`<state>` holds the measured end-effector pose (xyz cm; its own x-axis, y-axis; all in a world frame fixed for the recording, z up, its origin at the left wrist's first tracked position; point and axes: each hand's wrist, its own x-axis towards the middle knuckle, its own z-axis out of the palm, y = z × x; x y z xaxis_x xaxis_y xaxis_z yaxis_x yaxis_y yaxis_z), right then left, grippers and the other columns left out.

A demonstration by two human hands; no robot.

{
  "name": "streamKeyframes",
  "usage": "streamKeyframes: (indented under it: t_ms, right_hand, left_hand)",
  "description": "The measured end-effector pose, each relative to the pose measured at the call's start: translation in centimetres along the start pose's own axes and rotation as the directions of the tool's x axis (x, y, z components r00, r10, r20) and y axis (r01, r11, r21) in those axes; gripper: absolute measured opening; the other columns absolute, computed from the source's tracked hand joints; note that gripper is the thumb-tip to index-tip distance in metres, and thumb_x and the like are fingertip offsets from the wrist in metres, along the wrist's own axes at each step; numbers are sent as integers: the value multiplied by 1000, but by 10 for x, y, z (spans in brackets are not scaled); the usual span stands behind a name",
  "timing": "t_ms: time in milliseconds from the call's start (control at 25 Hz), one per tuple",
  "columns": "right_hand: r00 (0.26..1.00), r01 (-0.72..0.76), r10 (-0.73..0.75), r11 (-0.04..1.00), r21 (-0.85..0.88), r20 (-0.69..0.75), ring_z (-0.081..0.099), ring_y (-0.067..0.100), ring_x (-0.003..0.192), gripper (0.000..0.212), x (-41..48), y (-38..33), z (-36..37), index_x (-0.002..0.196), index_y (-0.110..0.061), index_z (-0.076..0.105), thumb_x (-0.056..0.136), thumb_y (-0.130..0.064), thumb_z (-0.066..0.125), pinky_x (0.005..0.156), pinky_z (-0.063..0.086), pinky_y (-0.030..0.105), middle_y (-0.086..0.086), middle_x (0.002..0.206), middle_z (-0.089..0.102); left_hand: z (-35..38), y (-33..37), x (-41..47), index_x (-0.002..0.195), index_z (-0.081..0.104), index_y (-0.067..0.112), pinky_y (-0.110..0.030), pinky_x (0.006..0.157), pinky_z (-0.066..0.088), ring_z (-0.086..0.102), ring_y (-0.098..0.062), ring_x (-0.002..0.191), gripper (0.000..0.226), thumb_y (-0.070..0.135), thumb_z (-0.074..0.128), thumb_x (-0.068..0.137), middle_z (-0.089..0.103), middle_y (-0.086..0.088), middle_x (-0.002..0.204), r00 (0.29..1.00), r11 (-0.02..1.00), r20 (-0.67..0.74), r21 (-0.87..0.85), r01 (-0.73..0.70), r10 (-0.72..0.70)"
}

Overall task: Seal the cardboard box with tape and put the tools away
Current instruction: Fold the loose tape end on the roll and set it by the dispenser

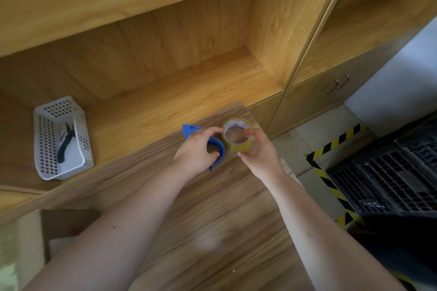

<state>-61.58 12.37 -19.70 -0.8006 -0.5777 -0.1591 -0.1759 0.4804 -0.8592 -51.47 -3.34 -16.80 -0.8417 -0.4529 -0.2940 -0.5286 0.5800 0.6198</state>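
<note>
Head view looks down on two bare forearms reaching out over a wood-grain tabletop (212,208). The right grip (257,151) is clasped on a roll (233,146) of yellowish clear tape, with the fingertips (248,133) curled over its near rim and the thumb against its outer wall. The roll is held tilted with its open core facing up, above the far end of the tabletop. Just left of the roll, the left grip (197,149) is wrapped round a blue dispenser (221,149), fingers hooked over its ring. The dispenser's pointed blade end sticks out further left and away from the person. Whether roll and dispenser touch cannot be told; they sit right beside each other.

Far left of the roll, a white basket (45,144) stands on the shelf (165,106) behind the tabletop, and a black tool (65,144) lies inside it. Nearer the person and well left of the roll, a corner of the cardboard box (68,220) shows with a flap raised. Right of the roll, on the floor, sits a black crate (390,172)
</note>
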Motion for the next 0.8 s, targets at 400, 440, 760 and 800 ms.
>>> streamKeyframes:
  t_ms: [400, 440, 760, 800]
  right_hand:
    - [991, 90, -92, 996, 29, 97, 53, 3, 113, 46, -65, -44, 36, 118, -23, 57, 78, -8, 75, 94, 42, 21, -19, 112, 58]
    - [989, 108, -108, 994, 5, 102, 51, 5, 116, 47, -73, -48, 41, 118, -24, 57, 78, -10, 76, 95, 40, 22, -17, 114, 58]
    - [979, 157, -154, 987, -17, 131, 47, 12, 122, 50, -121, -67, 61, 119, -34, 55, 77, -19, 77, 101, 39, 28, -7, 125, 58]
    - [979, 159, -156, 987, -11, 128, 47, 12, 123, 50, -126, -68, 63, 118, -35, 55, 77, -20, 77, 102, 40, 30, -9, 124, 58]
  left_hand:
    - [-17, -38, -88, 132, 50, 35, -32, 100, 47, 60, -10, 110, 61, 17, 74, 79, 62, 10, 116, 992, 983, -55, -150, 103, -112]
    - [-21, -41, -96, 131, 50, 35, -29, 98, 47, 60, -9, 108, 60, 17, 74, 79, 63, 9, 115, 990, 980, -72, -166, 105, -119]
    - [-57, -55, -156, 122, 61, 29, -19, 83, 48, 62, -9, 95, 48, 16, 76, 78, 66, 8, 108, 966, 956, -216, -284, 78, -143]
    - [-58, -56, -165, 121, 62, 28, -23, 87, 49, 62, -11, 96, 47, 15, 76, 78, 67, 7, 108, 964, 954, -223, -291, 74, -143]
